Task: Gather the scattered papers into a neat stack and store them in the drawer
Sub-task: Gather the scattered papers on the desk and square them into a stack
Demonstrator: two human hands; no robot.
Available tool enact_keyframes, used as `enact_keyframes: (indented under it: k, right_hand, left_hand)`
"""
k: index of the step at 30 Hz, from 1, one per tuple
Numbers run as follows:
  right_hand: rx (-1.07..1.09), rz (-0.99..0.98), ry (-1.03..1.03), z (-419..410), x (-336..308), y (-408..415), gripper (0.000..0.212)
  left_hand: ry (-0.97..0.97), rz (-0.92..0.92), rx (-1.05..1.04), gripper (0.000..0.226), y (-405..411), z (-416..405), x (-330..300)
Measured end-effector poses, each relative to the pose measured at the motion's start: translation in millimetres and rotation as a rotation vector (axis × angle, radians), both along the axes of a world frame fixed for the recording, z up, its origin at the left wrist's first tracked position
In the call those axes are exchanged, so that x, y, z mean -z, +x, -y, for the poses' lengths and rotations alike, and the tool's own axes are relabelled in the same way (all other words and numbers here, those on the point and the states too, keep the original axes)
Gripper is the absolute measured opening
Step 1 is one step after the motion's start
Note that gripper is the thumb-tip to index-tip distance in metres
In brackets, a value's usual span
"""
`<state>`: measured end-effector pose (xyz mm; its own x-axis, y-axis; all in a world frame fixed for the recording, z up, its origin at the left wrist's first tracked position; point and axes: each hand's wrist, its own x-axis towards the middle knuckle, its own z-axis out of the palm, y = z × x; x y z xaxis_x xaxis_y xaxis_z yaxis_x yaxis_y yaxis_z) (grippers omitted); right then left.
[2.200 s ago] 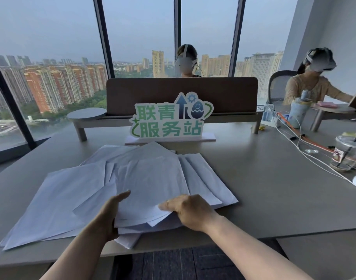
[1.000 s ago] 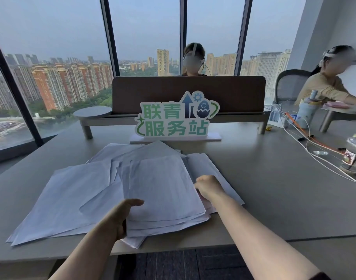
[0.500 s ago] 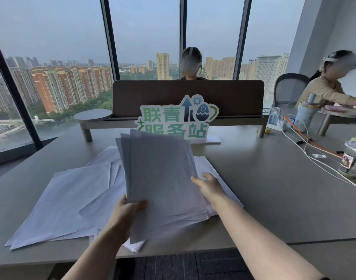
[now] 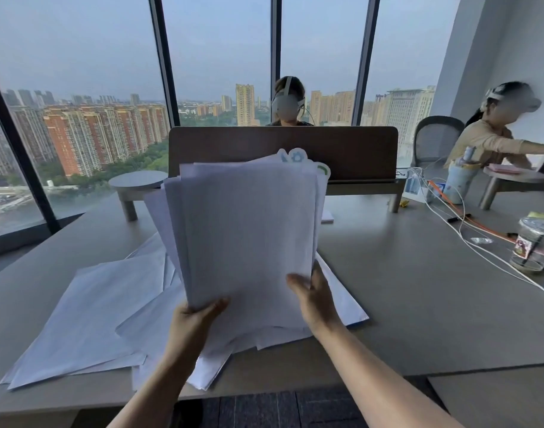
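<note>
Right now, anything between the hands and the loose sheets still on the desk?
Only the bundle of sheets that both hands hold upright: left hand and right hand. The loose sheets lie uncovered on the desk left of it. No drawer is in view.

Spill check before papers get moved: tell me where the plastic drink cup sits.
In the head view the plastic drink cup stands at the far right of the desk, beside the white cables, well clear of the loose papers.

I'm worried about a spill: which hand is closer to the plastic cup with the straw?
Right. The right hand grips the held papers' right edge, on the plastic cup's side; the left hand grips farther left.
</note>
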<state>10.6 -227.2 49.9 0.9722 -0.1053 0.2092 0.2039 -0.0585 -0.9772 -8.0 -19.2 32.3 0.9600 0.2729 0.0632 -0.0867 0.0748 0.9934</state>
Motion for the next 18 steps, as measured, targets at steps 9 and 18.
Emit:
enact_keyframes:
  k: [9,18]
  right_hand:
    - [0.187,0.071,-0.263,2,10,1,0.011]
    - [0.429,0.014,-0.444,87,-10,3,0.015]
  left_hand:
    - [0.041,-0.019,0.014,0.008,6,9,9]
    - [0.059,-0.014,0.203,0.019,17,85,-12]
